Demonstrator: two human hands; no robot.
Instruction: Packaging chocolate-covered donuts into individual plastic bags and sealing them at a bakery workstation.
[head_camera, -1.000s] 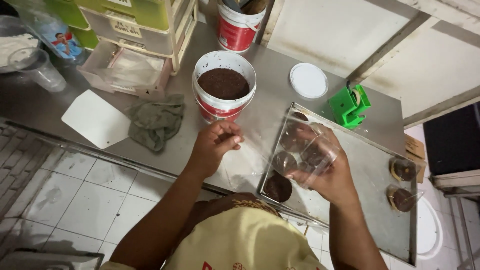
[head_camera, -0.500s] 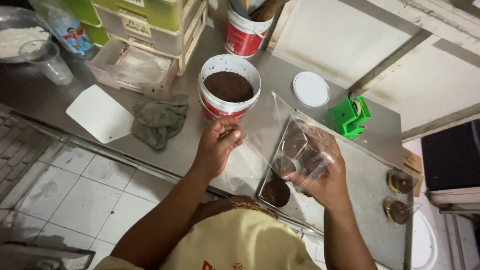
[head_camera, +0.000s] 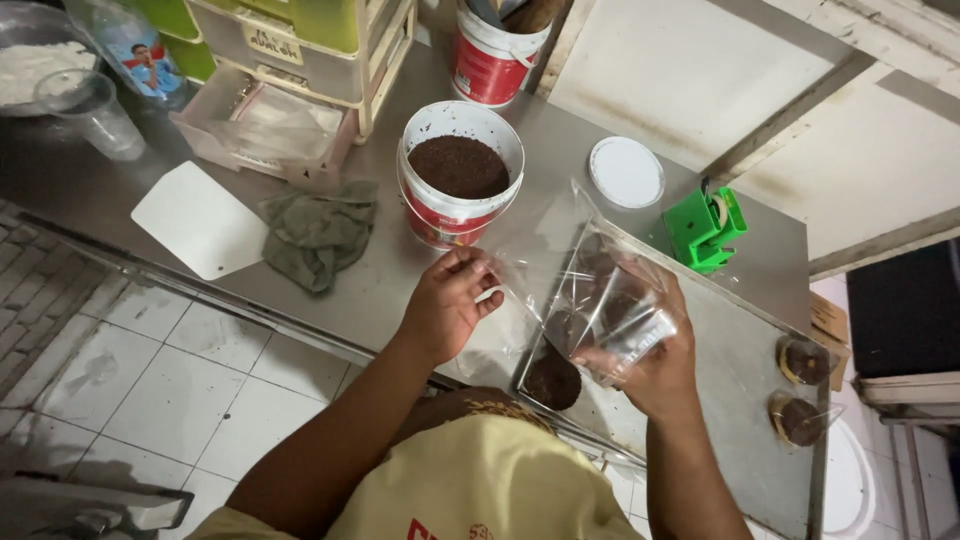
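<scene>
My left hand pinches the edge of a clear plastic bag just in front of a white and red bucket filled with dark brown crumbs. My right hand holds the same bag from below, over a metal baking tray. Dark round pieces show through the plastic, and the bag stands raised and spread between both hands. One dark round piece lies on the tray beneath the bag.
Two wrapped dark rounds sit at the tray's right edge. A green tape dispenser, a white lid, a grey cloth, a white board, a second red bucket and stacked drawers stand on the steel counter.
Both hands have lifted and spread the clear bag, which now stands taller. My left hand stays pinched on its edge near the bucket.
</scene>
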